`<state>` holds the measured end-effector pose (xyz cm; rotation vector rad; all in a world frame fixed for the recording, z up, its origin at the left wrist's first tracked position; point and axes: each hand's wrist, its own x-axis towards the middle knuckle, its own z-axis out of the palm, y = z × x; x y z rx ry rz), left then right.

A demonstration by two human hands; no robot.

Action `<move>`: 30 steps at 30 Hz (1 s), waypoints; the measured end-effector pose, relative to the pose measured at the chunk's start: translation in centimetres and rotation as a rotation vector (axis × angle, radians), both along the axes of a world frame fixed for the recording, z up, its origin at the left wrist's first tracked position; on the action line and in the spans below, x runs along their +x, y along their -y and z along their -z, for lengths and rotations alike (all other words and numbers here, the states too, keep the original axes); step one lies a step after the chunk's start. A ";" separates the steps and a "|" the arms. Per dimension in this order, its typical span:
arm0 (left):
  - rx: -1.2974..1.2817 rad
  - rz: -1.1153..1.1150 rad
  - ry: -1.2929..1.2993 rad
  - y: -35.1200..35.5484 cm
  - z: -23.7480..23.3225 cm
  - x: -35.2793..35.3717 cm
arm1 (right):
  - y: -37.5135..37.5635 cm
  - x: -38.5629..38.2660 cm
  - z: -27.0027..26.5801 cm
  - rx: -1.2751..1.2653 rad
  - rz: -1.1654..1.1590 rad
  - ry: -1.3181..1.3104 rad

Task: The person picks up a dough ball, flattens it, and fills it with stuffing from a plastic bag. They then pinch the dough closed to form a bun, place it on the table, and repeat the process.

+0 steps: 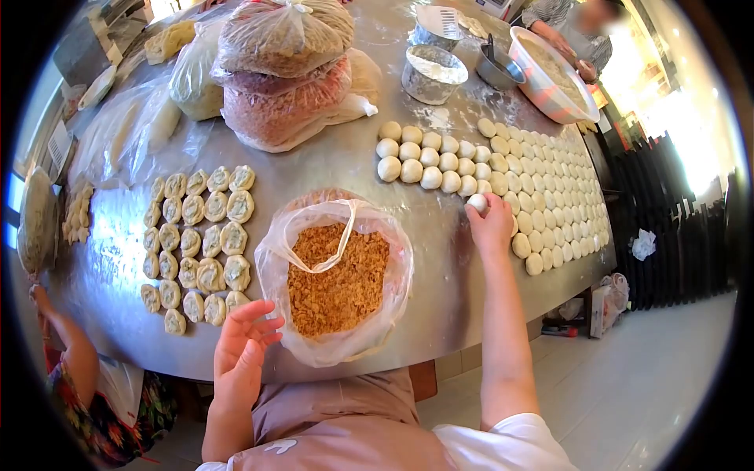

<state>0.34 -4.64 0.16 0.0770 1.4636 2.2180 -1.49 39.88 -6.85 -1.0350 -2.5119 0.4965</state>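
My right hand [493, 226] reaches across the steel table and pinches a white dough ball [477, 202] at the edge of the many laid-out pieces. Right beside it spread close rows of round dough pieces [550, 200], with a smaller group of dough balls [430, 159] just beyond. My left hand [240, 353] is raised near the table's front edge, fingers apart and holding nothing. Next to it stands an open plastic bag [397, 290] of brown crumbly filling [330, 302]. Left of the bag, rows of dough pieces with a pale filling [210, 275] lie on the table.
Stacked plastic bags [283, 86] sit at the back. A metal bowl of flour [433, 74], a metal pan [499, 67] and a large plastic basin [554, 78] stand farther right. One person [569, 35] is across the table; another person's arm [75, 341] shows at left.
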 end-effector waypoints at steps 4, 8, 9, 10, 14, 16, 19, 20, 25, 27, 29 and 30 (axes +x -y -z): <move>0.010 -0.002 0.012 0.0 0.0 0.0 | 0.6 -0.2 -0.1 -0.023 -0.016 -0.074; 0.010 0.005 0.011 0.2 0.1 0.2 | -0.5 -0.2 1.9 0.096 -0.060 -0.036; 0.004 0.003 0.002 0.4 0.2 0.4 | -0.6 -0.1 1.9 0.114 -0.072 -0.038; -0.001 0.000 -0.009 0.6 0.3 0.4 | -0.8 0.0 1.7 0.091 -0.058 -0.043; -0.002 -0.057 0.027 1.9 -0.3 1.0 | -0.3 0.2 0.6 0.052 -0.042 -0.053; 0.019 -0.071 0.064 2.4 -0.4 1.1 | -0.2 0.6 0.5 0.083 -0.058 -0.036; -0.008 -0.059 0.051 3.0 0.3 1.8 | -0.7 0.2 1.9 0.128 -0.109 0.009; -0.006 -0.055 0.046 3.2 0.3 2.1 | -0.8 0.2 2.0 0.120 -0.114 0.024; -0.032 -0.082 0.020 4.6 0.0 3.0 | 0.8 1.7 1.2 0.053 -0.068 -0.130; -0.049 -0.179 0.034 6.4 0.9 3.1 | 3.3 3.1 -0.7 -0.021 -0.027 -0.242; -0.126 -0.307 0.038 8.5 2.3 3.2 | 5.3 4.2 -2.1 -0.125 -0.003 -0.100; -0.195 -0.389 0.033 9.5 3.3 3.1 | 6.2 4.8 -2.8 -0.181 0.009 -0.028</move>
